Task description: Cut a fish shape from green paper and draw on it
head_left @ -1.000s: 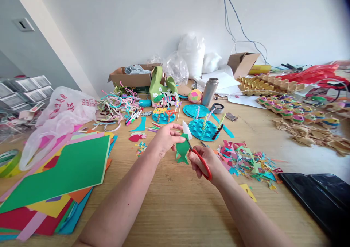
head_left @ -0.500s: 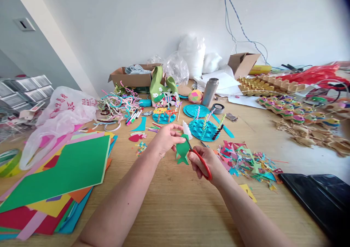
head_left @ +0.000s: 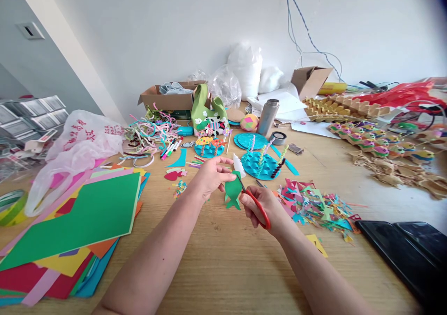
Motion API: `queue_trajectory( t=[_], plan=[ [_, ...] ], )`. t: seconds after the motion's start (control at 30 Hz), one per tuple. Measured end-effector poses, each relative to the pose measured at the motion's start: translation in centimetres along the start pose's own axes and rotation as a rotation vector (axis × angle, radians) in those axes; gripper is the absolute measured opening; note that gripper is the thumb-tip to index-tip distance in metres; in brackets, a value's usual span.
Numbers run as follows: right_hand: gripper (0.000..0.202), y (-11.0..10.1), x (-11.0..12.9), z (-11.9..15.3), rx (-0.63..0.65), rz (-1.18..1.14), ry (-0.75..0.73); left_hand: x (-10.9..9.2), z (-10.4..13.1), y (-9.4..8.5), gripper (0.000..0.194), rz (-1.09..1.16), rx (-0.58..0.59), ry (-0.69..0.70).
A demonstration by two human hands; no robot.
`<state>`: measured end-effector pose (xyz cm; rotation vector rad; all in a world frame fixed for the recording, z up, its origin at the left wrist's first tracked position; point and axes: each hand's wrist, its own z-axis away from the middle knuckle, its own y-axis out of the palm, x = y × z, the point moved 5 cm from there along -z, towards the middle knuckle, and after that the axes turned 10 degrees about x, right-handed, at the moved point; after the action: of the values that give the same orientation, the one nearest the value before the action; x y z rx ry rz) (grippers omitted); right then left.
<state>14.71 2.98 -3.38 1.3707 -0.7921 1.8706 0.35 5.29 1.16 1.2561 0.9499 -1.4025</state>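
Between the fingers of my left hand [head_left: 215,177] is a green paper fish [head_left: 233,189], its forked tail pointing down. My right hand [head_left: 257,206] grips red-handled scissors [head_left: 260,208], and their blades lie along the right edge of the fish. Just behind the paper stands a white glue bottle [head_left: 239,165], partly hidden by it. To the right of my right hand lies a heap of coloured paper scraps [head_left: 317,205]. Beyond the hands sits a blue egg-carton base [head_left: 263,166] with twisted pipe cleaners standing up from it.
Coloured paper sheets [head_left: 87,212] are stacked at the left, by a white plastic bag [head_left: 80,138]. Pipe cleaners [head_left: 153,136] and markers [head_left: 171,148] lie farther back. A steel flask [head_left: 268,117] stands near a tape roll [head_left: 278,138]. Black phones or tablets [head_left: 394,250] rest at the right edge.
Almost nothing differs. Both hands, the fish and the scissors stay in nearly the same place.
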Motion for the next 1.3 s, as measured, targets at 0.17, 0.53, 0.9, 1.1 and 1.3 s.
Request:
queue_trajectory(
  t=[0.17, 0.53, 0.9, 1.1, 1.3],
  plan=[
    [0.039, 0.06, 0.32, 0.14, 0.006, 0.012, 0.01, -0.01, 0.02, 0.04, 0.039, -0.011, 0.013, -0.009],
    [0.041, 0.05, 0.17, 0.03, 0.013, 0.018, 0.019, -0.01, 0.05, -0.11, 0.041, -0.011, 0.007, -0.018],
    [0.042, 0.04, 0.06, -0.04, 0.019, -0.011, 0.006, 0.03, 0.01, -0.15, 0.042, -0.034, 0.003, -0.007],
    [0.04, 0.07, 0.37, 0.14, 0.005, 0.006, 0.005, 0.02, 0.03, -0.06, 0.043, -0.051, 0.002, -0.015],
    [0.035, 0.03, 0.21, 0.14, 0.02, 0.01, -0.014, -0.01, 0.04, -0.06, 0.043, -0.057, -0.002, -0.026]
  ],
)
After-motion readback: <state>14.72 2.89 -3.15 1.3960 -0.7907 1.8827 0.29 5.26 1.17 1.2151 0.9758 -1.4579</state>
